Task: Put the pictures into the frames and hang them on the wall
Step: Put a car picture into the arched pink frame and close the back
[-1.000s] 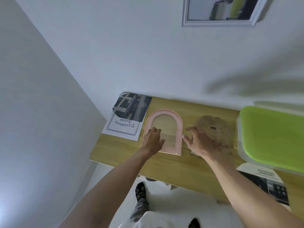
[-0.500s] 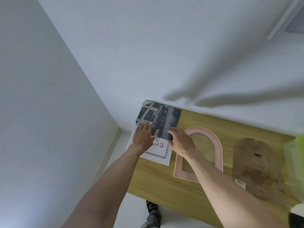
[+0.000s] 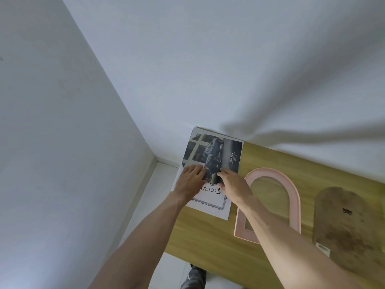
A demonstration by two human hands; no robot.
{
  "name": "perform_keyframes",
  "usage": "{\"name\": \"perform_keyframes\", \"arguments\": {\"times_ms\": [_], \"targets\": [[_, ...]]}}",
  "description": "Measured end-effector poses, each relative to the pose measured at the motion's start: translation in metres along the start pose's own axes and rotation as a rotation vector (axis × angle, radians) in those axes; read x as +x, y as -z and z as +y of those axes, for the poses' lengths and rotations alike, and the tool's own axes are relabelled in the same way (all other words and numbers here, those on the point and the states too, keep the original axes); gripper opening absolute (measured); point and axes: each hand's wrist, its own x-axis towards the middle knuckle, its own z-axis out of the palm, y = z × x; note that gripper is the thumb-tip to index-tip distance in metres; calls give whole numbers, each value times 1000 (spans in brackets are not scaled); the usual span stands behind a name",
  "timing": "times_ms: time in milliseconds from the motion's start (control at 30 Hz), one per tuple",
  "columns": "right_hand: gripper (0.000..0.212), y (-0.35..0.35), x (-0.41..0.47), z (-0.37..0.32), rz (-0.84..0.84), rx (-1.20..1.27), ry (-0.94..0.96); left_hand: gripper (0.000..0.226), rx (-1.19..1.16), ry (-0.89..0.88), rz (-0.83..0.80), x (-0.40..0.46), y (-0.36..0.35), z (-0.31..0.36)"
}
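Closest to the camera, two bare forearms are stretched out over a wooden table (image 3: 204,236) that's pushed into a white corner. To the right, a pink arched frame (image 3: 291,197) is laid flat on the wood with its opening empty, partly crossed by the right forearm. Just beyond that to the right, a brown arched backing board (image 3: 350,226) is laid flat too, a small metal hanger seen on it, not touching the frame.

Further out, the left hand (image 3: 190,181) is pressed flat on a dark car photo (image 3: 218,155), fingers kept close together and stretched forward. The right hand (image 3: 233,182) is set on the near edge of the same photo, fingers curled down onto the paper; whether the edge is actually pinched can't be told, tbh. The photo is stacked on a white document sheet (image 3: 212,203) with a decorative border and gothic lettering, and that sheet is hung a little over the table's left edge.

Farthest back, only plain white walls are seen.
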Motion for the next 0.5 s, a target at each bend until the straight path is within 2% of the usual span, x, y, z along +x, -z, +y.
{"name": "perform_keyframes", "arguments": {"times_ms": [133,267,400,500], "targets": [[18,-6,-4,5,109,41,59,39,-34,-56,36,-2,2,-5],[3,-2,-11,2,213,46,90,22,-5,-113,100,2,8,-6],[24,10,-14,-4,327,37,138,10,-73,-128,214,12,25,0],[22,31,-13,-11,401,75,149,19,-212,-3,281,22,48,8]]}}
